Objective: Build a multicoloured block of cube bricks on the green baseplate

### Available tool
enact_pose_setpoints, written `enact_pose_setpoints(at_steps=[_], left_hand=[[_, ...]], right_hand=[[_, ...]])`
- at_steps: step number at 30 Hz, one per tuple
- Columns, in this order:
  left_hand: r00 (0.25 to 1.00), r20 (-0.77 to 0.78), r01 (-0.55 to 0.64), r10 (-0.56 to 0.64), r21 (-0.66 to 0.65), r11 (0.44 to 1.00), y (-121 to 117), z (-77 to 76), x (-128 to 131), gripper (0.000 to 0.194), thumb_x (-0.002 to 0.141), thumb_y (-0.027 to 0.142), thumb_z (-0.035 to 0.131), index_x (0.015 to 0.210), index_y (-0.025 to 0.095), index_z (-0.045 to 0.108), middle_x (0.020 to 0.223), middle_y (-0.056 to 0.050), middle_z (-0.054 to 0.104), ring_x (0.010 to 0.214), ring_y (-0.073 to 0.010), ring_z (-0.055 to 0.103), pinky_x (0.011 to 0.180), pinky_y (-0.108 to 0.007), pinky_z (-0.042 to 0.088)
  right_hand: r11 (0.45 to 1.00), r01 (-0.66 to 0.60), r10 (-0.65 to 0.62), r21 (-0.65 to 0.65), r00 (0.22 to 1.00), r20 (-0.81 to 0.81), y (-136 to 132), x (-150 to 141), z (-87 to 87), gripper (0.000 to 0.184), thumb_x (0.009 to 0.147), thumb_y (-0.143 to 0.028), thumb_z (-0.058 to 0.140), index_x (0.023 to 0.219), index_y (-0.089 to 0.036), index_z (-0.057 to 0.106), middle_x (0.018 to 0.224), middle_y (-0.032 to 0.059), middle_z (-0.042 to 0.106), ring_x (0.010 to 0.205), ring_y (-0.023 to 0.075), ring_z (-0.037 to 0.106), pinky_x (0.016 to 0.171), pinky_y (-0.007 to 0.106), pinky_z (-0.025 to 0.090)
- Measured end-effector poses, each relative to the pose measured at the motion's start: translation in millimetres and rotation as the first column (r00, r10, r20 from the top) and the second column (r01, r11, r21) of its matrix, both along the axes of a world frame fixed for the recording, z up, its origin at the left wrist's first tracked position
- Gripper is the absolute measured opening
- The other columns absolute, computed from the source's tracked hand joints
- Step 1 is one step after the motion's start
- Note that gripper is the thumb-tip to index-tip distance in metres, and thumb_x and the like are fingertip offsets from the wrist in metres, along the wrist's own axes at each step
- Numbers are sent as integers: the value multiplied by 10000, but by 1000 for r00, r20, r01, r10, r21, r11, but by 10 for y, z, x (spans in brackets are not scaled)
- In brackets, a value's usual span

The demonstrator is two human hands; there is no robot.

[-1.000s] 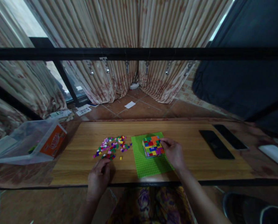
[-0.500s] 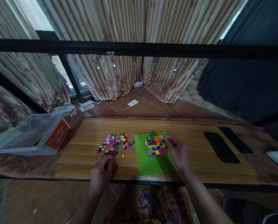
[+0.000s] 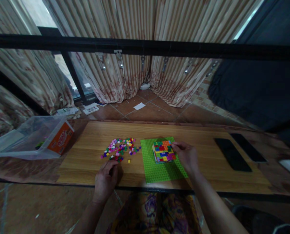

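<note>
A block of stacked multicoloured toy bricks stands on the green studded baseplate. My right hand is at the block's far right corner, thumb and forefinger pinched together against it. Whatever lies between those fingertips is too small to make out. Left of the baseplate is a scattered pile of small loose bricks in many colours. At its near edge rests my left hand, fingers curled and closed, their tips hidden against the bricks. One yellow brick lies apart, right of that hand.
The wooden tabletop carries a dark phone-like slab at the right, with another dark slab beside it. A clear plastic box with an orange label stands at the left. Beyond the table, a black rail crosses before curtains.
The camera view has shifted, so the scene sits slightly higher and further right. My right hand stays at the block's corner and my left hand by the pile, with little visible movement.
</note>
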State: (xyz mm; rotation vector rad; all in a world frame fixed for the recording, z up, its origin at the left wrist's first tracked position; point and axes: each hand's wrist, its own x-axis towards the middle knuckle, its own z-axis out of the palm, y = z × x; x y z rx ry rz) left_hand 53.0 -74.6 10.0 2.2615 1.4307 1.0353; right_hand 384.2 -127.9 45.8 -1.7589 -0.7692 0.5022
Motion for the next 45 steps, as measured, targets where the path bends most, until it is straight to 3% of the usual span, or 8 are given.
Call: enact_pose_setpoints(at_steps=[12,18,22,25,28,33,41,45], left_hand=[[1000,3,-6,5,30,1000,0,25,16,172,858,274,475,888,227,638,896,-43,706,812,-169,675,760,-259,536],[1000,13,7,-7,-15,1000,2,10,13,168,856,257,476,876,228,640,877,-28,705,795,-161,672,743,-248,528],[999,31,-11,11,-21,1000,-5,-25,17,166,854,246,483,874,225,646,892,-27,701,812,-161,671,744,-252,527],[999,36,-8,8,-22,1000,-10,-40,18,152,850,224,492,880,225,641,896,-23,698,821,-159,668,763,-257,523],[999,38,9,-8,-10,1000,-18,-33,17,149,854,200,490,890,225,632,893,-22,691,815,-152,664,757,-250,519],[998,49,29,-29,3,1000,-36,-1,16,144,860,191,487,900,227,621,891,-25,685,829,-154,660,770,-259,517],[997,59,43,-41,-20,999,-51,7,12,151,872,192,482,925,224,620,933,-34,683,869,-157,657,797,-273,516],[998,56,32,-32,-5,999,-44,-5,9,140,875,201,492,924,226,621,928,-26,683,857,-152,656,786,-262,515]], right_hand=[[999,-50,50,7,999,-20,-7,-67,85,294,682,-420,676,782,-151,741,770,77,752,695,222,683,641,307,516],[988,107,-122,113,983,134,-109,-29,204,362,772,-468,602,850,-137,725,793,82,736,723,217,672,670,316,509],[985,-48,3,164,964,264,-125,-268,400,323,833,-437,564,916,-167,722,885,78,742,785,213,681,726,324,517],[962,-270,229,38,875,426,-26,-546,504,274,890,-354,507,947,-193,721,936,67,739,834,203,675,775,319,505],[881,-402,465,-250,635,617,166,-799,505,251,899,-210,477,942,-203,724,953,70,729,885,203,649,850,323,465],[704,-345,709,-621,301,638,513,-1075,391,261,882,-117,477,929,-189,723,945,83,713,952,210,594,898,322,394],[665,-290,747,-688,267,609,718,-1202,357,265,852,-63,483,861,-164,727,957,111,707,972,234,584,833,331,391],[754,-377,656,-538,388,648,479,-1122,506,264,897,-125,470,859,-192,723,890,73,703,884,200,615,814,304,421]])
